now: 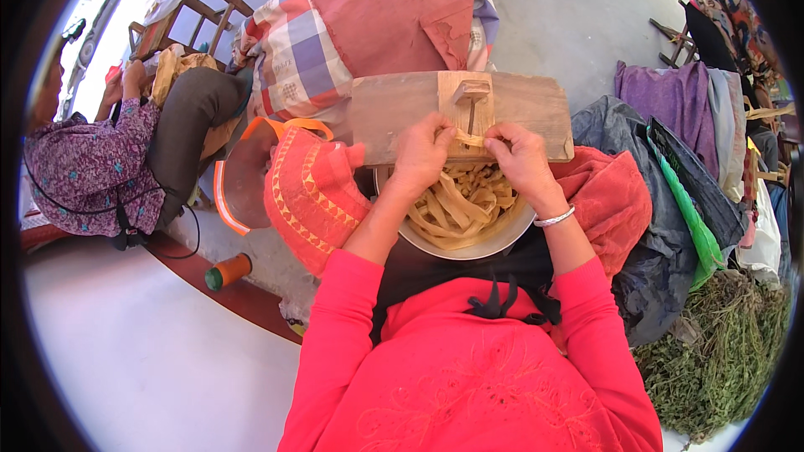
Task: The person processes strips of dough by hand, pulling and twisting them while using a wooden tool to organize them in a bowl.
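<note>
Between my hands a pale tan strip (471,139) is stretched sideways across the near part of a wooden block. My left hand (422,153) pinches one end of it, and my right hand (523,159), below a white bracelet, pinches the other. The block (452,94) is fixed on a wide wooden board (385,113) and carries a small raised piece with a dark upright bar. Just under the board's near edge, a metal basin (456,252) in my lap holds many loose tan strips (456,209). My forearms partly cover the basin's sides.
Red towels (306,192) lie on both sides of the basin. Ahead stands a bundle covered with red cloth (377,4). A seated person (96,167) works at the left, near an orange-and-green roll (228,271). Dark sheeting (653,234) and dried plants (712,351) are at the right.
</note>
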`<state>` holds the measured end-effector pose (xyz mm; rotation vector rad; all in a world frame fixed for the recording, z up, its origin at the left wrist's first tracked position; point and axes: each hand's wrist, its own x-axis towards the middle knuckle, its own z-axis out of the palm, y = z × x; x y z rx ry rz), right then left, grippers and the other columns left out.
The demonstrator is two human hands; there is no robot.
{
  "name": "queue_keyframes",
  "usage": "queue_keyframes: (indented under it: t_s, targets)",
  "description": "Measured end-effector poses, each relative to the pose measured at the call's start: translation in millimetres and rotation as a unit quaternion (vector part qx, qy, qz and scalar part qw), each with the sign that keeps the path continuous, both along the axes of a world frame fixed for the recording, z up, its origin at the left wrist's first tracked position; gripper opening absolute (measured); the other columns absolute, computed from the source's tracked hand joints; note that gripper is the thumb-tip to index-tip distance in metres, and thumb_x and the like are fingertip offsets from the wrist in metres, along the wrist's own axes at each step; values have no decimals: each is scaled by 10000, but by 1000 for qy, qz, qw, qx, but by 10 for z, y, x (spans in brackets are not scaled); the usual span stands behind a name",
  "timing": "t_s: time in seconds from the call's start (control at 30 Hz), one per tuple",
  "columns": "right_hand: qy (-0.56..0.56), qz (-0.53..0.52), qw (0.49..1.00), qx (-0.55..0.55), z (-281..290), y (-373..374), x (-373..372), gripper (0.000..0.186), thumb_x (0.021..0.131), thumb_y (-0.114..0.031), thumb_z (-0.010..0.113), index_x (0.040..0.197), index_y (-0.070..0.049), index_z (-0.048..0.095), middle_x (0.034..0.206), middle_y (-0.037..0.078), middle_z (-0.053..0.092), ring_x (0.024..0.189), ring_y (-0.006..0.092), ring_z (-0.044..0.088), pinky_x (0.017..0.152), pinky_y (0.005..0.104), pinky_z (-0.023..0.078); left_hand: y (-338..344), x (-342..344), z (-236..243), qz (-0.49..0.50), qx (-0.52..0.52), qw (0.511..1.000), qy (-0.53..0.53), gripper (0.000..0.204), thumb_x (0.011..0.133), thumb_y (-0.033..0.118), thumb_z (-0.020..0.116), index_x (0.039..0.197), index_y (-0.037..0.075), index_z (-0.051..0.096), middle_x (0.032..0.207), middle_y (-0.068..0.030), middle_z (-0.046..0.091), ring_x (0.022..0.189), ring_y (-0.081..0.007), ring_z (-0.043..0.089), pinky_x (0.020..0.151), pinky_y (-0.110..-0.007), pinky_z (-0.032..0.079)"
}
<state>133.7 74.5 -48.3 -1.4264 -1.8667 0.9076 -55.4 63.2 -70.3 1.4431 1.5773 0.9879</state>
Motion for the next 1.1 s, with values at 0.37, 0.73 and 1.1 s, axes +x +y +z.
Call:
queue_keyframes:
  t_s: [0.37,0.73,1.1]
  targets:
    - [-201,9,961,190,195,-256,230,65,836,-134,625,832,-70,614,846,100,618,862,315,606,757,432,457,-272,-35,81,6,58,993,106,125,882,158,632,916,43,595,758,-112,640,707,-290,634,642,-389,488]
    - [-142,-35,967,208,740,-501,444,339,855,-273,682,642,-78,505,545,129,506,518,334,542,471,409,416,-1090,400,313,-270,-290,852,-343,287,996,269,498,949,2,595,703,-39,576,641,-149,549,608,-287,458]
    - [188,346,914,101,1619,-1128,-4,327,854,-190,686,659,-83,446,530,80,421,474,280,491,464,380,381,-1195,-127,2719,-294,302,886,193,305,878,277,632,834,-25,637,534,-50,485,416,-170,429,435,-327,334]
